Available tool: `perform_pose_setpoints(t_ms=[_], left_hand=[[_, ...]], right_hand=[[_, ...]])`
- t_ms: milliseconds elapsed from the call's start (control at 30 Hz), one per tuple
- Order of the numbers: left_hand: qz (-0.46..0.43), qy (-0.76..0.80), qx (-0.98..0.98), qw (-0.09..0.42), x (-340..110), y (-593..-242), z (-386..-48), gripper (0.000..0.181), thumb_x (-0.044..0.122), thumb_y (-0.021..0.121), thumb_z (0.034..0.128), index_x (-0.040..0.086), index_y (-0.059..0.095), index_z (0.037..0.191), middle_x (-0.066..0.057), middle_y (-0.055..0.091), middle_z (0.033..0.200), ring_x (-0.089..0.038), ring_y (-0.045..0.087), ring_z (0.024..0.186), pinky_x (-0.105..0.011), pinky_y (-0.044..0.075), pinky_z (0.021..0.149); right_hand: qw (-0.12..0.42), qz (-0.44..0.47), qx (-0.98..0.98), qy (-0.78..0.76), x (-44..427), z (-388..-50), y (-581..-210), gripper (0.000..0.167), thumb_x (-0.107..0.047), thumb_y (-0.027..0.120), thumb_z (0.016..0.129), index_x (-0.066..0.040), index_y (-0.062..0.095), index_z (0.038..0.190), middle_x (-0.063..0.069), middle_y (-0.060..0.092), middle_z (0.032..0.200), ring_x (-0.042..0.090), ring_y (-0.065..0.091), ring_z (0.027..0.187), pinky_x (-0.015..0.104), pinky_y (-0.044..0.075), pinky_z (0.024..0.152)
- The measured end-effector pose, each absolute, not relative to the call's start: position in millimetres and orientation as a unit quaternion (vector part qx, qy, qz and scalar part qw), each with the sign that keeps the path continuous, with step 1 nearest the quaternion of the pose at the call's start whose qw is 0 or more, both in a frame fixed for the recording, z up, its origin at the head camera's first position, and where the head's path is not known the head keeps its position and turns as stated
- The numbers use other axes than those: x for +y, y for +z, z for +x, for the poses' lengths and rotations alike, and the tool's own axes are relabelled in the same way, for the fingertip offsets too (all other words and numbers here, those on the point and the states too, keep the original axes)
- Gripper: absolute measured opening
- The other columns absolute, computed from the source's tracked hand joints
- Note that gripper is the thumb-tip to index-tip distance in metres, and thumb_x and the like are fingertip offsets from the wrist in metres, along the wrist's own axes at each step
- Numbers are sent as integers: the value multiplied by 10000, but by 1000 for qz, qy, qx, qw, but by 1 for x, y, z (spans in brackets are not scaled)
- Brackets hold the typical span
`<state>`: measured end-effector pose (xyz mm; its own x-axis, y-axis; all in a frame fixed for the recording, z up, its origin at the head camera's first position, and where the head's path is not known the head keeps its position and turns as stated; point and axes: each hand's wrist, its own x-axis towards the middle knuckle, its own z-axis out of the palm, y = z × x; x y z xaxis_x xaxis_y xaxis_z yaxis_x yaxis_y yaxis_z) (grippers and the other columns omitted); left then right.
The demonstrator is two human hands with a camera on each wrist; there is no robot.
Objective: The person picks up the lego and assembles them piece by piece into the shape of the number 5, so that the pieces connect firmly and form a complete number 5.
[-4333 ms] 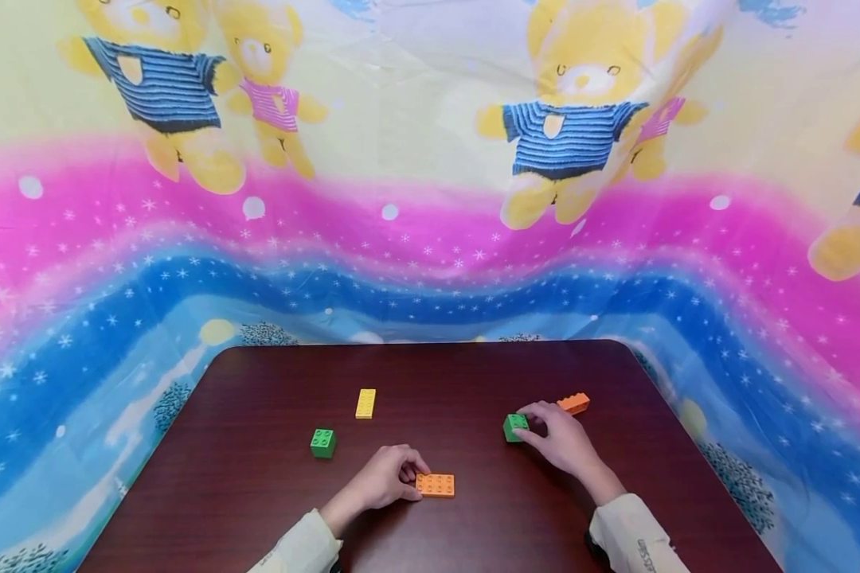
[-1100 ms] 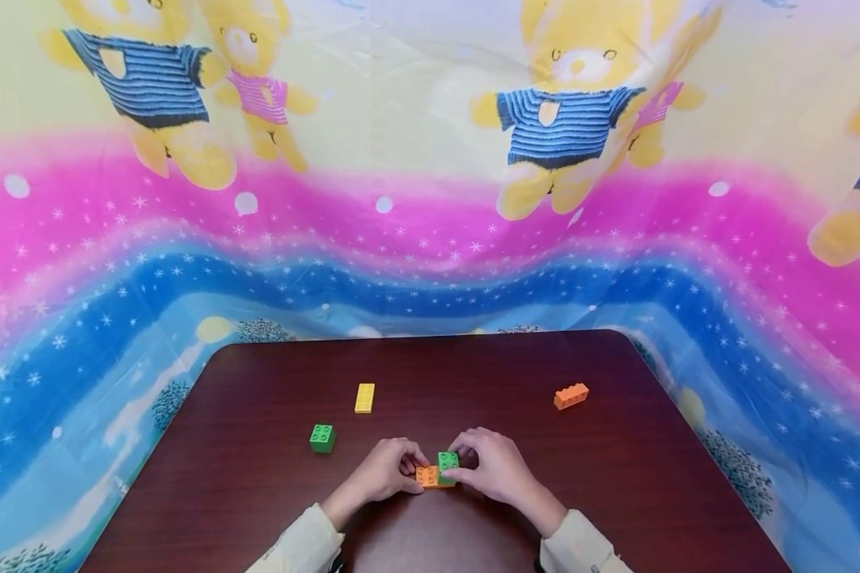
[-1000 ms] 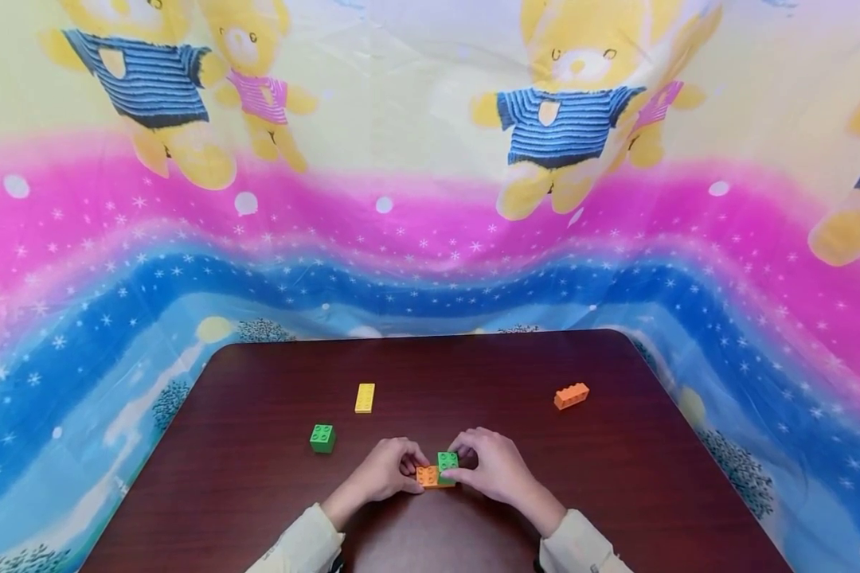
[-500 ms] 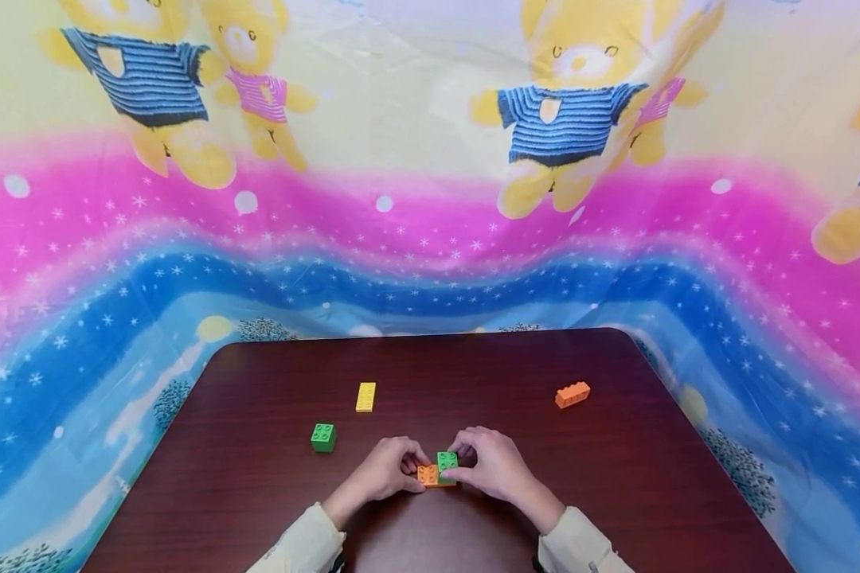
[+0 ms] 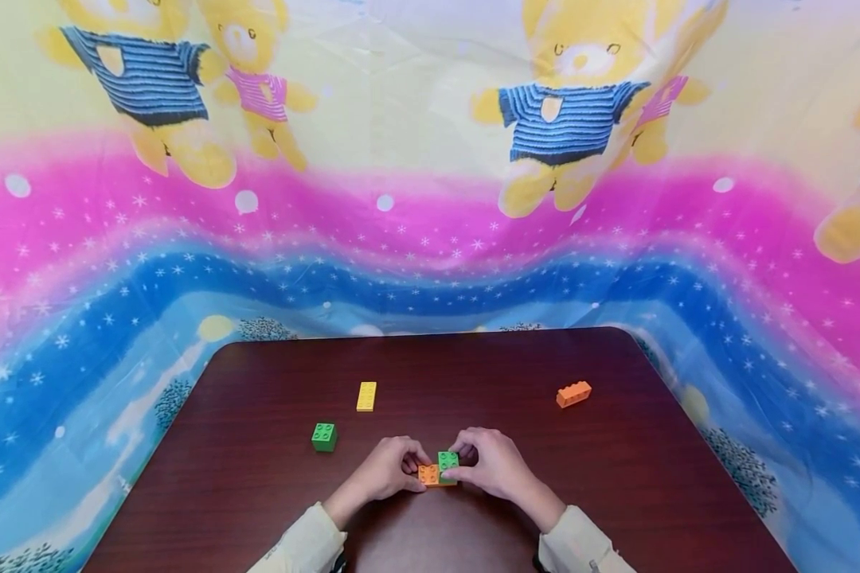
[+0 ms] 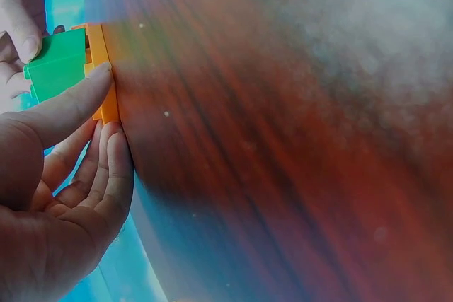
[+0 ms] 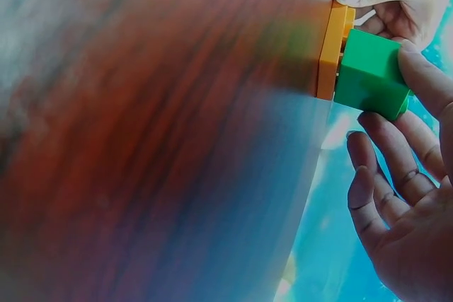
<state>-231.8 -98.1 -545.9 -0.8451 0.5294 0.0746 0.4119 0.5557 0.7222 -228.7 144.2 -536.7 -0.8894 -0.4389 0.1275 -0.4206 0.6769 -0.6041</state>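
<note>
A flat orange toy brick [image 5: 428,475] with studs lies near the table's front middle. My left hand [image 5: 381,471] pinches its left end between thumb and fingers. A square green brick [image 5: 447,460] stands over the right end of the orange one, and my right hand [image 5: 498,468] holds it by its sides. In the right wrist view, a narrow gap with studs shows between the green brick [image 7: 371,72] and the orange brick [image 7: 330,51]. From the left wrist view, the thumb of my left hand [image 6: 64,167] presses along the orange brick's edge [image 6: 106,97].
On the dark wooden table [image 5: 272,501], a second green brick [image 5: 323,438] stands to the left. Behind it lies a flat yellow brick [image 5: 366,396]. An orange brick [image 5: 573,394] sits at the back right. A printed cloth [image 5: 430,215] hangs behind the table.
Since the oldest frame, my right hand has brought the green brick from the right onto the flat orange brick's right end. Over the last second, the hands and bricks have hardly moved.
</note>
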Motion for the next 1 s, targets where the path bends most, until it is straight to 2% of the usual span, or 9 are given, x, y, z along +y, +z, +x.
perform_pose_setpoints(t_ms=[300,1000], left_hand=[[266,387,879,78,-98,-547,-232,283,28,936,710,60,774,940,-24,689,876,-89,626,763,-190,530,695],[271,397,873,82,-98,-543,-231,289,2,930,705,43,777,946,-55,699,883,-132,640,765,-241,561,695]], right_hand=[[25,-230,913,-337,145,-229,-538,244,-472,873,802,-301,740,915,-190,673,858,-25,574,722,218,493,660],[30,-235,922,-306,138,-231,-532,251,-438,902,780,-287,765,925,-170,681,824,-29,582,719,222,489,660]])
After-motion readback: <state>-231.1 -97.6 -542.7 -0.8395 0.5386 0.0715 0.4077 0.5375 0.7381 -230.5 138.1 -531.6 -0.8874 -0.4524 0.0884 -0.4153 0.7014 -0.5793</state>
